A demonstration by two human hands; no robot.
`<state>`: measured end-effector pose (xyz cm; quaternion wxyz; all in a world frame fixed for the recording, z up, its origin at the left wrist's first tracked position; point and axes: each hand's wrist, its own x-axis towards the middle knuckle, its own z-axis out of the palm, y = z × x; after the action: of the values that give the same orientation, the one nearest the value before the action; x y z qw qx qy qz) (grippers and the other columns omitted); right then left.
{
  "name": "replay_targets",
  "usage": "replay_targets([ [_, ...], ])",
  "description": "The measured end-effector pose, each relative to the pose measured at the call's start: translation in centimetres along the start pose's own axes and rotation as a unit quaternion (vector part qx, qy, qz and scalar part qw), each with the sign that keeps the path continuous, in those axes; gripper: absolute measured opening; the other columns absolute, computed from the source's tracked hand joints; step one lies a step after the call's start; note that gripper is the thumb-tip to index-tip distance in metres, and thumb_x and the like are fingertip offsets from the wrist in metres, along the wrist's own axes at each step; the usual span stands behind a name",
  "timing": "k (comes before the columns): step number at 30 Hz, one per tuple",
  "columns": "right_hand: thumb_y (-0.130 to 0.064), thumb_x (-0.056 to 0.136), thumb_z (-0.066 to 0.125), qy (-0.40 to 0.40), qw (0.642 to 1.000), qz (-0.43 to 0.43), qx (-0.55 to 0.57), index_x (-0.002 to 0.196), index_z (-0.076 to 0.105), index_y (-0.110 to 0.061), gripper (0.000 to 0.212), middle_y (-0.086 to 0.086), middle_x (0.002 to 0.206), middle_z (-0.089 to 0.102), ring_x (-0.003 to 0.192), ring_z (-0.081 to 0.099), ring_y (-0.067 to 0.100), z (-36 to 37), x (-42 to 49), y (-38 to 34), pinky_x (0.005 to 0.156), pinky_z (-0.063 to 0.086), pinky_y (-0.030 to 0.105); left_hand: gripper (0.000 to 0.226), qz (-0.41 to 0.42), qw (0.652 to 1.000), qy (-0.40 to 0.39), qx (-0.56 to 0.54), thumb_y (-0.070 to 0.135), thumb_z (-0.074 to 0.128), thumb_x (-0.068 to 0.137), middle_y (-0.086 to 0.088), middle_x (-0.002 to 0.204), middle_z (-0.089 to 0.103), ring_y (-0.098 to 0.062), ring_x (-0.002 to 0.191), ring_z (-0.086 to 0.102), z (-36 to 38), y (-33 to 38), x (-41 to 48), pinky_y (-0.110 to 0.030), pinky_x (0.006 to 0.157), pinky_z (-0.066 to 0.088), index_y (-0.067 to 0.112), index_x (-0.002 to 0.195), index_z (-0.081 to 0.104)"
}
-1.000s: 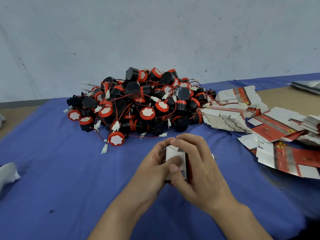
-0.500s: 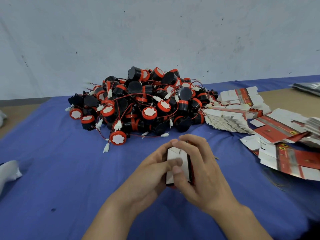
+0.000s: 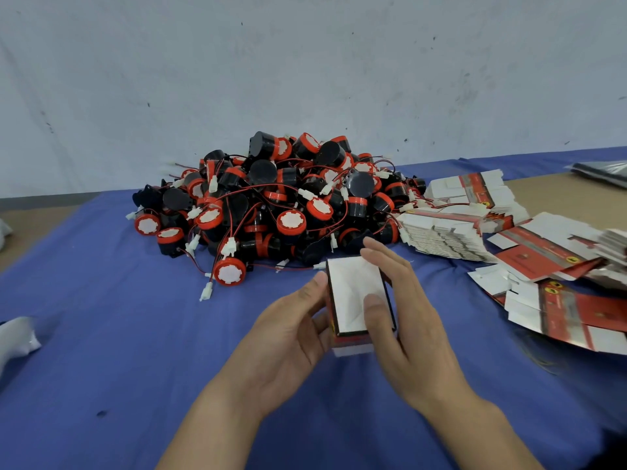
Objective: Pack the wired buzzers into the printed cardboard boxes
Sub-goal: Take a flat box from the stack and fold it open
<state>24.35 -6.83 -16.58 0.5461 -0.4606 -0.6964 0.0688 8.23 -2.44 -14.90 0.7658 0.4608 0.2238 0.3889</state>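
Between both hands, boxed buzzer.

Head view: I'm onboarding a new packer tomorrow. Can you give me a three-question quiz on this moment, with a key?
1. True or false: the box between the hands shows a white face to the camera.
2. On which side of the buzzer pile do the flat boxes lie? A) left B) right C) in front
3. Fill in: the table is covered by a ___ cloth.

Key
1. True. The left hand steadies one side, and the right hand lays its thumb on the white face.
2. B
3. blue
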Motion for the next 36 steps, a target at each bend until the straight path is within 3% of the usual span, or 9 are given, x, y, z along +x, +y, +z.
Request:
replay_targets([
  [5, -0.042, 0.101, 0.037, -0.013, 1.000, 0.022, -0.011, 0.144, 0.029, -0.055, 0.046, -0.019, 0.162, 0.024, 0.125, 0.034, -0.027, 0.1, 0.0, 0.4, 0.091, 0.036, -0.002, 0.043, 0.021, 1.000, 0.006, -0.012, 0.031, 0.052, 0.099, -0.020, 0.134, 0.063, -0.035, 0.127, 0.059, 0.1, 0.0, 0.0, -0.044, 0.103, 0.051, 0.004, 0.131, 0.064],
  [8, -0.047, 0.100, 0.037, -0.032, 0.998, 0.044, 0.011, 0.142, 0.028, -0.060, 0.045, -0.021, 0.159, 0.030, 0.135, 0.036, -0.015, 0.1, 0.0, 0.7, 0.095, 0.040, 0.005, 0.045, 0.037, 0.999, 0.012, -0.008, 0.027, 0.056, 0.099, -0.020, 0.138, 0.060, -0.038, 0.131, 0.054, 0.0, 0.2, 0.0, -0.047, 0.104, 0.050, 0.009, 0.141, 0.054],
  [10, -0.053, 0.099, 0.034, -0.057, 0.996, 0.061, 0.018, 0.139, 0.029, -0.064, 0.041, -0.028, 0.155, 0.032, 0.139, 0.036, -0.009, 0.1, 0.0, 0.9, 0.097, 0.043, 0.010, 0.051, 0.044, 0.999, 0.015, -0.023, 0.025, 0.065, 0.095, -0.019, 0.137, 0.061, -0.035, 0.122, 0.060, 0.0, 0.3, -0.1, -0.045, 0.091, 0.058, 0.013, 0.143, 0.051],
  [12, -0.057, 0.099, 0.030, -0.075, 0.995, 0.064, 0.011, 0.137, 0.030, -0.067, 0.040, -0.034, 0.156, 0.026, 0.136, 0.032, -0.017, 0.0, 0.1, 1.1, 0.094, 0.040, 0.004, 0.056, 0.054, 0.998, 0.016, -0.042, 0.023, 0.070, 0.090, -0.018, 0.133, 0.064, -0.029, 0.107, 0.067, -0.1, 0.4, -0.2, -0.039, 0.078, 0.060, 0.016, 0.142, 0.053],
  [15, -0.058, 0.103, 0.026, -0.099, 0.993, 0.066, 0.009, 0.141, 0.028, -0.069, 0.040, -0.034, 0.159, 0.021, 0.132, 0.029, -0.025, -0.1, 0.1, 1.4, 0.096, 0.037, 0.002, 0.056, 0.072, 0.997, 0.014, -0.024, 0.024, 0.072, 0.086, -0.013, 0.131, 0.066, -0.026, 0.106, 0.070, -0.2, 0.5, -0.2, -0.038, 0.080, 0.060, 0.023, 0.139, 0.056],
  [20, -0.051, 0.103, 0.034, -0.104, 0.991, 0.084, 0.010, 0.144, 0.035, -0.060, 0.042, -0.028, 0.141, 0.039, 0.120, 0.055, 0.004, -0.1, 0.2, 1.8, 0.090, 0.054, 0.030, 0.053, 0.097, 0.993, 0.034, 0.049, 0.030, 0.075, 0.081, -0.007, 0.130, 0.068, -0.029, 0.110, 0.070, -0.4, 0.4, -0.1, -0.033, 0.080, 0.059, 0.036, 0.132, 0.061],
  [26, -0.053, 0.100, 0.048, -0.081, 0.978, 0.139, 0.131, 0.139, 0.040, -0.062, 0.042, -0.025, 0.132, 0.056, 0.120, 0.058, -0.001, 0.4, 0.4, 1.5, 0.084, 0.054, 0.018, 0.051, 0.112, 0.989, 0.050, 0.081, 0.027, 0.076, 0.082, -0.008, 0.125, 0.070, -0.031, 0.111, 0.069, -0.8, 0.1, 0.0, -0.035, 0.081, 0.059, 0.038, 0.129, 0.062],
  [32, -0.044, 0.098, 0.053, -0.068, 0.963, 0.168, 0.197, 0.142, 0.044, -0.052, 0.046, -0.019, 0.130, 0.065, 0.121, 0.062, 0.007, 0.9, 0.4, 1.4, 0.097, 0.054, 0.035, 0.050, 0.120, 0.987, 0.069, 0.087, 0.025, 0.079, 0.082, -0.010, 0.124, 0.071, -0.033, 0.108, 0.070, -0.7, 0.2, 0.0, -0.035, 0.079, 0.060, 0.037, 0.128, 0.063],
  [36, -0.044, 0.097, 0.055, -0.057, 0.955, 0.179, 0.228, 0.135, 0.051, -0.056, 0.040, -0.016, 0.126, 0.068, 0.117, 0.065, 0.007, 1.2, 0.7, 1.0, 0.090, 0.055, 0.023, 0.048, 0.128, 0.985, 0.078, 0.087, 0.026, 0.080, 0.082, -0.009, 0.123, 0.071, -0.031, 0.108, 0.071, -0.7, 0.4, -0.3, -0.035, 0.080, 0.060, 0.039, 0.126, 0.064],
])
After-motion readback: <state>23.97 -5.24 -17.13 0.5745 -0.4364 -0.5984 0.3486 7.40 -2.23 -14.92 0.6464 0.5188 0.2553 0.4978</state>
